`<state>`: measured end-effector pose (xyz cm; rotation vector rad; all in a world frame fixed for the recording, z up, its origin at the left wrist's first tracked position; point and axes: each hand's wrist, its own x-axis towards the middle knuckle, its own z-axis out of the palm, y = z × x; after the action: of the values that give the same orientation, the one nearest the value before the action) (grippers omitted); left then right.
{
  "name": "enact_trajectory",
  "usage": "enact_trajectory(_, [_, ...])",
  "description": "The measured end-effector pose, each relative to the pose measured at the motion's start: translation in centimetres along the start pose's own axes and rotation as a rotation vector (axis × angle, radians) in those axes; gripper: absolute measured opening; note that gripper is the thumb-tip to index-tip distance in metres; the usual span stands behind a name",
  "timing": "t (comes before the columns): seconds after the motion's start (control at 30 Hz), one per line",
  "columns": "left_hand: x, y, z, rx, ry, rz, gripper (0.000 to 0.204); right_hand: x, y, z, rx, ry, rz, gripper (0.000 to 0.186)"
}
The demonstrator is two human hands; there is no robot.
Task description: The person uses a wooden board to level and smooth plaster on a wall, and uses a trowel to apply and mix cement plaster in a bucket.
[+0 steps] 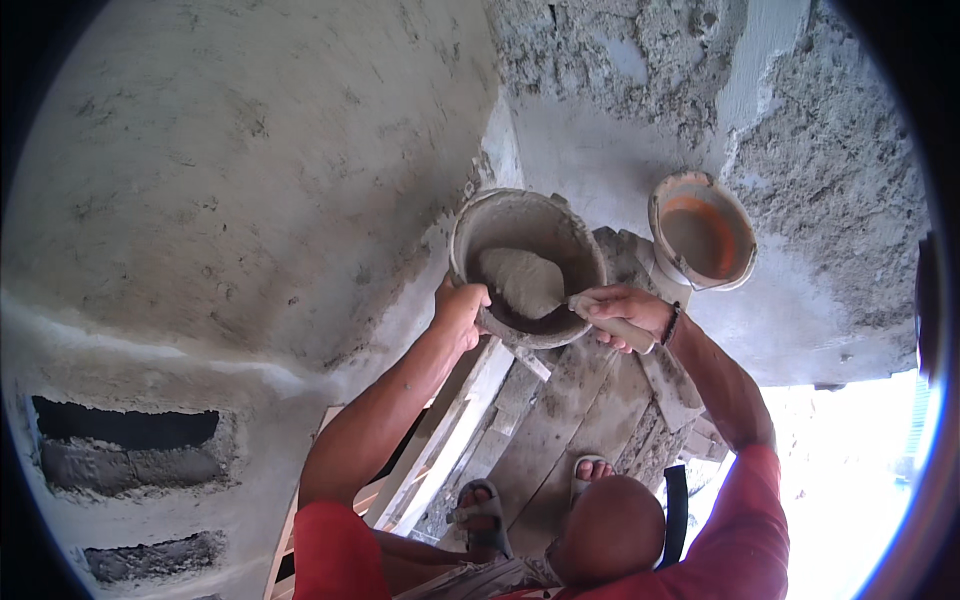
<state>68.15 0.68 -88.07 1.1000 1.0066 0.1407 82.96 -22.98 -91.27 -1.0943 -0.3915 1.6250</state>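
Here, round grey-crusted bucket [583, 238]; right hand [634, 311] grips mortar-coated trowel [532, 285].

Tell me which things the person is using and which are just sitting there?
In use:
- grey bucket, gripped by the left hand
- trowel, in the right hand
- wooden planks, underfoot

Just there, seemingly:
- orange-lined bucket, untouched, though maybe needed
- pale timber beside the planks

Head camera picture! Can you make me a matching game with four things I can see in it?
Things:
1. Middle bucket
2. Right-side bucket
3. Trowel handle
4. Bracelet

Clues:
A. Orange patch inside
B. Very dark colour
C. Held by the left hand
D. Gripped in the right hand

Right pairs: 1-C, 2-A, 3-D, 4-B
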Motion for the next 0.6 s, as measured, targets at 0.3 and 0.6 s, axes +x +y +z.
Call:
enact_trajectory(0.3, [1.1,-2.8,-6.4,-0.079,0.102,0.000,0.064,1.1,-7.5,4.2,0.213,0.407,-0.425,0.029])
enact_trajectory(0.6, [-4.4,-4.0,-11.8,-0.032,0.208,-0.069,0.063,16.3,-12.3,-0.9,0.060,1.070,-1.012,0.021])
